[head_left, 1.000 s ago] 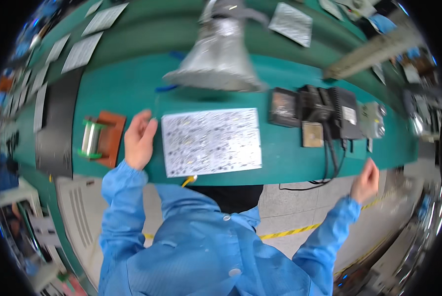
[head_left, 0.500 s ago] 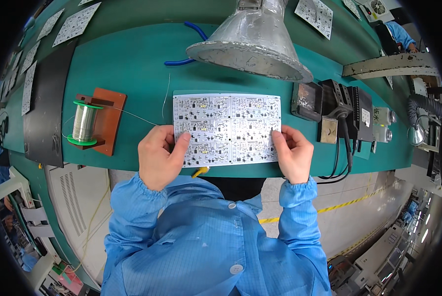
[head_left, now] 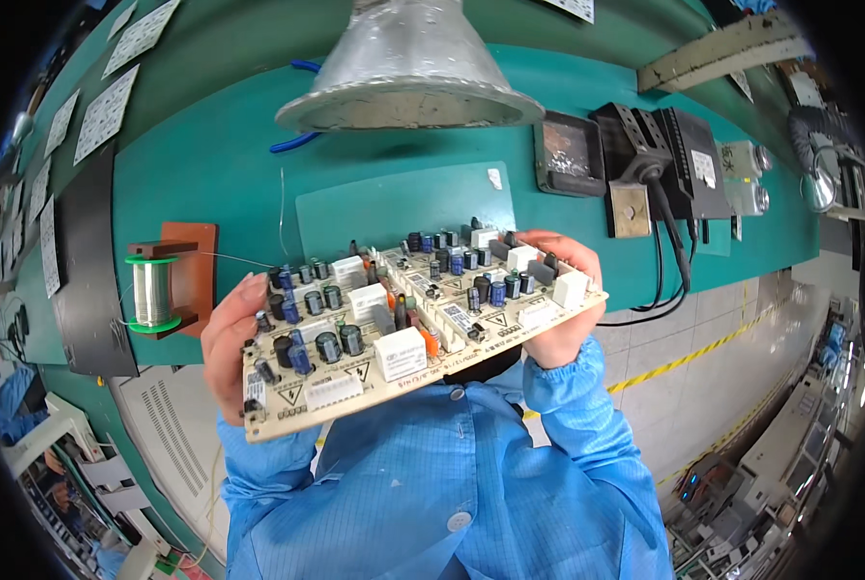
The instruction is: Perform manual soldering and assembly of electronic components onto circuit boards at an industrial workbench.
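A circuit board panel (head_left: pixel 495 340) is held up above the bench's near edge, tilted, its component side showing. Blue and black capacitors, white block-shaped parts and orange parts stand on it. My left hand (head_left: pixel 228 338) grips the panel's left end, fingers along the edge. At the other end my right hand (head_left: pixel 566 340) is closed on the panel, partly hidden behind and beneath it. A thin green sheet (head_left: pixel 384 198) lies on the bench just beyond the panel.
A solder wire spool (head_left: pixel 150 295) sits on a brown stand to the left. Overhead at the far side hangs a metal fume hood (head_left: pixel 413 87). On the right are a soldering iron holder (head_left: pixel 631 145), a dark tray (head_left: pixel 568 155) and a small sponge box (head_left: pixel 629 210).
The panel has been lifted off the bench and turned over: its flat solder side showed before, its component side shows now. Both hands kept hold. The green sheet beneath is uncovered.
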`<state>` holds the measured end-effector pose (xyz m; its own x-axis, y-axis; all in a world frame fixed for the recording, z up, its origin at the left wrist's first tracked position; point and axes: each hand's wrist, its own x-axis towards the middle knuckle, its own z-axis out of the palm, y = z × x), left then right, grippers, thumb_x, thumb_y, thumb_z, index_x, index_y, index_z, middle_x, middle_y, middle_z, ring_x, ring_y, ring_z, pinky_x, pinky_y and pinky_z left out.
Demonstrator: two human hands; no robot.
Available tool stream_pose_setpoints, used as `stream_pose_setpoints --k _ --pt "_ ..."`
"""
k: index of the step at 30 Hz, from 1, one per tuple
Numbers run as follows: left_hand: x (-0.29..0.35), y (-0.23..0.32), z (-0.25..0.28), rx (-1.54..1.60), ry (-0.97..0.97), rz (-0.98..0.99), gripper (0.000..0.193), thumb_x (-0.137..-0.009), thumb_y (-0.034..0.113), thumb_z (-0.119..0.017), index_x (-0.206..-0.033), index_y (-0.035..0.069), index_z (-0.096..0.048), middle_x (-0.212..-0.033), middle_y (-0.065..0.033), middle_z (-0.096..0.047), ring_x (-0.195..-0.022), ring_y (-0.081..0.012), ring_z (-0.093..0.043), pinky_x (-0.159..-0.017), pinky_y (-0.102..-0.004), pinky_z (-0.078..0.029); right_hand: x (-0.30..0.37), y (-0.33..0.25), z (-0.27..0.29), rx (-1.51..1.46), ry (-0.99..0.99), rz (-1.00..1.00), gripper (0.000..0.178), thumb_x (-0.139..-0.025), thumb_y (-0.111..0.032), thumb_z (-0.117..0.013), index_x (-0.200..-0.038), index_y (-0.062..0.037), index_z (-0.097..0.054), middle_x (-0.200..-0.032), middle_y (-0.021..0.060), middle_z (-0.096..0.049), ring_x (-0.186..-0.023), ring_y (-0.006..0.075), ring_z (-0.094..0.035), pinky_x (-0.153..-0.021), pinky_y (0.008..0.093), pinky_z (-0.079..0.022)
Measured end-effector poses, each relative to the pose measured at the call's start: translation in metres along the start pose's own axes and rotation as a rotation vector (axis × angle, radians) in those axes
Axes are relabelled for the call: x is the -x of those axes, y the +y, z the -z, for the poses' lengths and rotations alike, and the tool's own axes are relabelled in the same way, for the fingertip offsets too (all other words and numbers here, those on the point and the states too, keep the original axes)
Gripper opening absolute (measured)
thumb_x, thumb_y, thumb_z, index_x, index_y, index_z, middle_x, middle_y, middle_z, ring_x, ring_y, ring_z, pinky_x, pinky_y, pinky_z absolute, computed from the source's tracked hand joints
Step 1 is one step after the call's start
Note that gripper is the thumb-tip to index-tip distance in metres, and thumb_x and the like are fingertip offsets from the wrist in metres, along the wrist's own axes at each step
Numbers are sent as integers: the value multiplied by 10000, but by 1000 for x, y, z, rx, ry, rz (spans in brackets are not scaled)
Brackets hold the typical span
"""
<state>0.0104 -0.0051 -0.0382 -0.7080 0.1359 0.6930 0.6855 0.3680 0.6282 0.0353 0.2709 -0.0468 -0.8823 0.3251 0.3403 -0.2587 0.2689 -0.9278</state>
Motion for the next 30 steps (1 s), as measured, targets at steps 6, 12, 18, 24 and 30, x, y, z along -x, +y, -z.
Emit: stream_pose_setpoints --k 6,12,18,24,30 --pt "-12 5 -4 24 -40 4 216 -952 177 -443 -1125 48 -456 -1145 -262 -531 -1092 -356 -553 -899 -465 -519 6 10 -2 -131 -3 -31 181 -862 32 -557 -1022 18 -474 -1022 214 -601 -941 261 -615 -840 378 -514" --pt "-13 12 -6 23 2 1 222 -949 153 -432 -1136 45 -482 -1164 -242 -544 -1090 -326 -557 -923 -457 -503 10 17 -4 -256 5 -110 319 -794 65 -632 -1056 15 -458 -1084 199 -584 -988 248 -604 -872 359 -503" --pt "-17 34 2 -202 -105 159 281 -961 160 -416 -1219 50 -441 -1207 -184 -521 -1121 -267 -539 -945 -416 -491 13 18 -5 -355 -29 -139 428 -741 86 -693 -1084 15 -447 -1126 183 -570 -1026 237 -596 -893 339 -496" --pt "-17 37 2 -149 -115 57 338 -918 87 -498 -1248 53 -432 -1211 -215 -527 -1085 -340 -540 -943 -416 -466 17 21 -2 -339 -76 -149 430 -740 80 -697 -1088 12 -455 -1134 184 -567 -1050 245 -591 -899 339 -495" --pt "-29 55 9 -296 -261 22 364 -919 118 -499 -1273 70 -427 -1214 -202 -512 -1080 -338 -540 -947 -468 -453 20 17 1 -507 -56 -226 439 -731 67 -715 -1088 15 -464 -1160 208 -559 -1060 263 -585 -916 371 -492"
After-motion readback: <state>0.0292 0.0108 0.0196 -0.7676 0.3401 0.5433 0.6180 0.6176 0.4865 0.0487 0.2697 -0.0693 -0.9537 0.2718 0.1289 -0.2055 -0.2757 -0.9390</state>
